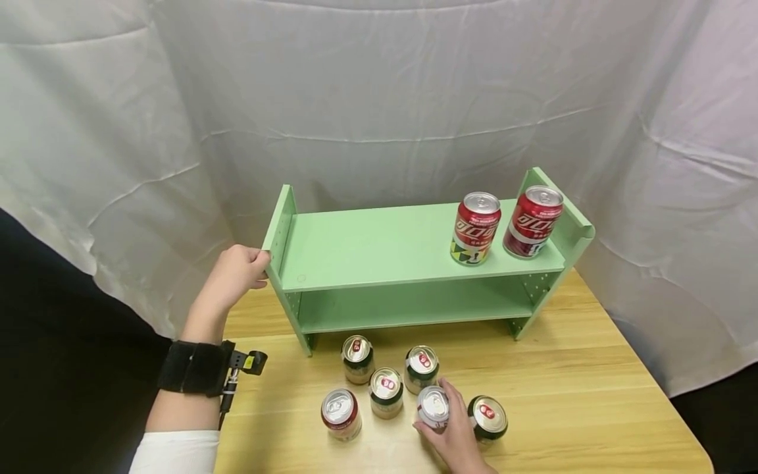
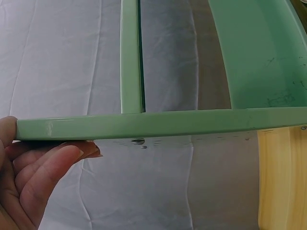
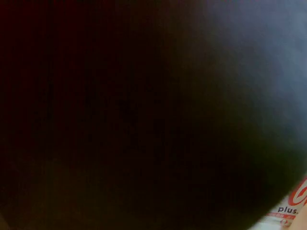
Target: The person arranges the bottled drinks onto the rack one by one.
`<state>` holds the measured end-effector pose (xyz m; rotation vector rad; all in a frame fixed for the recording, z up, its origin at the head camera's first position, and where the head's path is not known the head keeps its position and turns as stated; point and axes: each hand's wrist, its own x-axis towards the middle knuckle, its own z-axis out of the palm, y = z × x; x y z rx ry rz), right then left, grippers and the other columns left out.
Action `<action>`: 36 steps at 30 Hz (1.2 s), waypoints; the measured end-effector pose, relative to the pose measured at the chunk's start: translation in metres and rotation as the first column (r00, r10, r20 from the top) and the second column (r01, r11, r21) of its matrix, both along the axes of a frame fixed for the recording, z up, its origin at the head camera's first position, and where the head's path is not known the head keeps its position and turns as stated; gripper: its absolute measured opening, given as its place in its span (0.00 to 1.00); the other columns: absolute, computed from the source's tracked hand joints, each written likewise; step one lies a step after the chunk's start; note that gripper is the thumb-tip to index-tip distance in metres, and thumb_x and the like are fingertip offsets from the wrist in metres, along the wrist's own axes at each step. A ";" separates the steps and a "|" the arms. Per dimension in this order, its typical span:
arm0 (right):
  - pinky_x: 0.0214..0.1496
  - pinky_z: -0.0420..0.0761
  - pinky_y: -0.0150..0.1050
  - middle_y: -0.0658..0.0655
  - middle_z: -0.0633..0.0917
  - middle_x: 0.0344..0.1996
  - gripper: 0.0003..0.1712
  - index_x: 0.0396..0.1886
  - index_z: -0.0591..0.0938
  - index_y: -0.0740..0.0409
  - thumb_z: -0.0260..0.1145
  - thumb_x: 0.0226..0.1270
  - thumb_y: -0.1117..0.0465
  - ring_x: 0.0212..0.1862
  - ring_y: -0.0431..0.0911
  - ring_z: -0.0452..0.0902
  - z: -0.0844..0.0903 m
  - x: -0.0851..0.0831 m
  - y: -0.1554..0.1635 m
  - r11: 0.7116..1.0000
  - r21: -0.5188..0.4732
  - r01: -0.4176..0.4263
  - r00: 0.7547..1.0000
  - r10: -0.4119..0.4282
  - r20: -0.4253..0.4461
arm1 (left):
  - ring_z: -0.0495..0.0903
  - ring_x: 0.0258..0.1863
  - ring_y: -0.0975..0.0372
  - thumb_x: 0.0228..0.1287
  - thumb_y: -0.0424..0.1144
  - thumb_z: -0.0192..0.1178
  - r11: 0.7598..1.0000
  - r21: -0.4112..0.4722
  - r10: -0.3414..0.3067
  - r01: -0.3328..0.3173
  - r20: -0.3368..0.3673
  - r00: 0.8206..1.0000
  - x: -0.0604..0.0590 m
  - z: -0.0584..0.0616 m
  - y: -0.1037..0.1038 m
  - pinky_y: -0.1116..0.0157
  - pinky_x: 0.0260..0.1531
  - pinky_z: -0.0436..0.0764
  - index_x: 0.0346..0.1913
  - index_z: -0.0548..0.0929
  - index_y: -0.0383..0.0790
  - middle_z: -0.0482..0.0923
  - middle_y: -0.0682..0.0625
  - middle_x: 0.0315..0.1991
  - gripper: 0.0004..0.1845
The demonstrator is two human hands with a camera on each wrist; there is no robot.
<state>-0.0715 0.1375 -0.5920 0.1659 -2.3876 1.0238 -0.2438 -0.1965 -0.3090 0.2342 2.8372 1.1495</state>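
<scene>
In the head view my left hand (image 1: 239, 270) is at the left side panel (image 1: 278, 230) of a green two-tier shelf (image 1: 367, 247). The left wrist view has that hand (image 2: 41, 175) gripping the panel's end (image 2: 33, 129), fingers bent along one face. On the table, my right hand (image 1: 453, 434) curls its thumb and fingers around a white soda can (image 1: 434, 405) with a silver top. Most of the right wrist view is dark; a strip of the white can (image 3: 288, 209) with red lettering and "plus" shows at its lower right corner.
Two red soda cans, one (image 1: 476, 227) with a yellow-green base and one (image 1: 533, 220) beside the right panel, stand on the upper tier. Around the right hand are green-sided cans with gold tops (image 1: 488, 418) and a red can (image 1: 341, 413). A pale curtain (image 1: 379, 99) hangs behind.
</scene>
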 end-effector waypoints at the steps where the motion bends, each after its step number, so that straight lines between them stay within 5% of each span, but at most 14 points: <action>1: 0.65 0.55 0.18 0.70 0.75 0.53 0.56 0.60 0.65 0.74 0.82 0.28 0.61 0.53 0.60 0.74 -0.001 0.000 0.000 1.000 0.001 0.001 1.000 -0.001 0.028 | 0.84 0.41 0.44 0.65 0.36 0.38 1.000 0.000 0.000 0.000 0.002 1.000 0.000 0.000 0.000 0.55 0.40 0.86 0.15 0.61 0.41 0.75 0.27 0.52 0.18; 5: 0.62 0.73 0.43 0.70 0.75 0.55 0.58 0.62 0.63 0.73 0.83 0.28 0.62 0.55 0.60 0.74 -0.004 0.002 -0.001 0.998 -0.054 -0.010 0.986 0.019 0.166 | 0.84 0.41 0.44 0.65 0.36 0.38 1.000 0.004 0.009 -0.009 0.015 1.000 0.000 0.000 -0.001 0.55 0.41 0.85 0.15 0.63 0.39 0.74 0.27 0.53 0.18; 8: 0.57 0.75 0.57 0.69 0.77 0.53 0.57 0.62 0.63 0.72 0.83 0.28 0.63 0.54 0.60 0.75 -0.005 0.001 -0.001 0.992 -0.127 -0.020 0.970 0.050 0.237 | 0.84 0.41 0.44 0.65 0.37 0.38 1.000 0.008 0.014 -0.014 0.021 1.000 -0.001 0.000 -0.002 0.55 0.41 0.85 0.17 0.67 0.37 0.75 0.27 0.53 0.19; 20: 0.50 0.81 0.55 0.67 0.81 0.49 0.54 0.59 0.68 0.68 0.84 0.26 0.62 0.48 0.58 0.80 -0.007 0.003 -0.004 0.992 -0.121 0.046 0.974 -0.017 0.227 | 0.83 0.44 0.43 0.65 0.37 0.37 1.000 0.012 0.005 -0.006 0.022 1.000 -0.001 0.000 -0.001 0.56 0.42 0.85 0.15 0.61 0.40 0.73 0.28 0.56 0.19; 36: 0.47 0.84 0.48 0.63 0.82 0.46 0.53 0.58 0.68 0.67 0.84 0.27 0.59 0.44 0.54 0.82 0.010 0.010 -0.003 0.994 -0.055 -0.099 0.971 0.108 0.212 | 0.83 0.43 0.44 0.67 0.38 0.38 1.000 -0.010 -0.021 0.021 0.019 1.000 -0.003 0.003 -0.002 0.54 0.43 0.85 0.15 0.63 0.39 0.74 0.28 0.54 0.20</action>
